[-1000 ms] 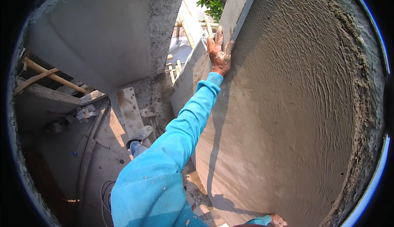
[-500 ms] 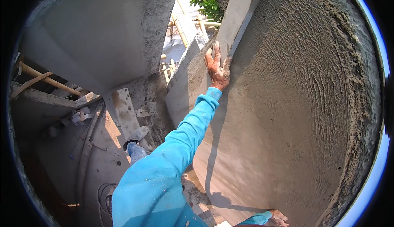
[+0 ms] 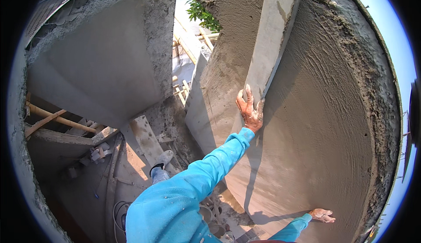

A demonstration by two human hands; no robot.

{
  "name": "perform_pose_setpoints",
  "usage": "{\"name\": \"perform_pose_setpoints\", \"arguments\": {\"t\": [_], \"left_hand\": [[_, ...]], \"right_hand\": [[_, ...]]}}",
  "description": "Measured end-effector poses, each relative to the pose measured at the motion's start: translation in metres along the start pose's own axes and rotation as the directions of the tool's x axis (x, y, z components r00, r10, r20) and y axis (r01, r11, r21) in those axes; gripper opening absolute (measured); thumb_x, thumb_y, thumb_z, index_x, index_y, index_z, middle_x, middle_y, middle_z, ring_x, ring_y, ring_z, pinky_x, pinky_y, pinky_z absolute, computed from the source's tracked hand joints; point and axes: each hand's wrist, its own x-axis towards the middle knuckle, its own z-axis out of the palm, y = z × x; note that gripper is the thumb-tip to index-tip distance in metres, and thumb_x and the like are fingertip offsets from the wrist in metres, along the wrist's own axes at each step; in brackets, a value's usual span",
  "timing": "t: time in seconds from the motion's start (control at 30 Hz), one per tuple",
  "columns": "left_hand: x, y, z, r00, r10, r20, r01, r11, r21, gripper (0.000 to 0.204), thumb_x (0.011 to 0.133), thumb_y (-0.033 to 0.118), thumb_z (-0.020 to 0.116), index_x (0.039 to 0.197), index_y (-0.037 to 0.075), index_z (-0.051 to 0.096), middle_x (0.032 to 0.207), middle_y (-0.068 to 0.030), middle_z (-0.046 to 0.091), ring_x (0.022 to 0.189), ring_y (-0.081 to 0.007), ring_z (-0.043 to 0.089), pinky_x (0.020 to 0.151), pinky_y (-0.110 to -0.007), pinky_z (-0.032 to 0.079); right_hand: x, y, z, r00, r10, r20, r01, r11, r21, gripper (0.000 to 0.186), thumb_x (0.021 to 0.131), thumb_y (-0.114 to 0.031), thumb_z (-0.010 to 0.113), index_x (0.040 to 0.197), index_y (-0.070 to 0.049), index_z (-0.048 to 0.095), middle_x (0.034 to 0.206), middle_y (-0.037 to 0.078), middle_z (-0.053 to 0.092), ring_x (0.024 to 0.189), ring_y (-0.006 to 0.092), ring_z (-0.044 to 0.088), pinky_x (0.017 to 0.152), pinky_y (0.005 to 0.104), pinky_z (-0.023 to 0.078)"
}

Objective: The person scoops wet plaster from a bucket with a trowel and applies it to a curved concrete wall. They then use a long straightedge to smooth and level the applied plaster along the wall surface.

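Observation:
A long, flat grey straightedge (image 3: 274, 36), smeared with mortar, leans up along the freshly plastered wall (image 3: 315, 155). My left hand (image 3: 251, 112) grips its lower end, with fingers on the face and thumb at the right edge. The board's top runs out of the picture. Lower right, my right hand (image 3: 322, 215) is stretched out with extended fingers at the wall and holds nothing visible; whether it touches the plaster I cannot tell. Both hands are coated with mortar. The plaster is smooth low down and ridged toward its rough right edge.
A smooth grey wall (image 3: 101, 54) stands at left beside an opening with bamboo poles (image 3: 186, 47). Below, my shoe (image 3: 164, 158) is on a mortar-stained plank (image 3: 147, 133). Buckets (image 3: 215, 229) and a coiled cable (image 3: 118, 210) lie low near my body.
My view has shifted up and left. The straightedge and my left hand appear lower and further right. More of my right hand shows, its fingers now straighter.

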Motion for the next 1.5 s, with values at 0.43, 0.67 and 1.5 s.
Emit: {"name": "perform_pose_setpoints", "arguments": {"t": [0.43, 0.67, 1.5], "left_hand": [[-0.014, 0.040, 0.014, 0.997, -0.079, 0.019, 0.080, 0.996, -0.043, 0.076, 0.099, 0.052, 0.052, 0.155, 0.007, 0.030, 0.134, -0.0275, 0.036, 0.123, -0.0397, 0.037, 0.108, -0.049, 0.025], [0.025, 0.020, 0.016, 0.997, -0.052, -0.048, 0.052, 0.999, -0.006, 0.077, 0.099, 0.056, 0.048, 0.155, 0.007, 0.030, 0.133, -0.0255, 0.037, 0.121, -0.0386, 0.038, 0.106, -0.048, 0.027], [0.180, -0.079, 0.007, 0.968, -0.217, 0.129, 0.248, 0.912, -0.327, 0.056, 0.105, 0.030, 0.035, 0.157, 0.013, 0.022, 0.148, -0.0091, 0.048, 0.127, -0.0251, 0.055, 0.110, -0.037, 0.048]], "right_hand": [[-0.390, -0.037, -0.138, 0.071, 0.368, 0.927, -0.898, 0.429, -0.101, 0.043, 0.102, -0.026, 0.048, 0.142, -0.012, 0.039, 0.141, 0.012, 0.044, 0.124, 0.0272, 0.048, 0.096, 0.0420, 0.046], [-0.452, -0.098, -0.141, -0.400, 0.221, 0.889, -0.910, 0.016, -0.414, 0.063, 0.097, -0.044, 0.050, 0.146, -0.009, 0.030, 0.143, 0.019, 0.038, 0.125, 0.0398, 0.046, 0.100, 0.0562, 0.045], [-0.607, -0.342, -0.026, -0.833, 0.060, 0.549, -0.210, -0.954, -0.214, 0.098, 0.095, -0.070, 0.036, 0.156, -0.001, 0.003, 0.162, 0.017, 0.014, 0.147, 0.0402, 0.021, 0.115, 0.0675, 0.023]]}}
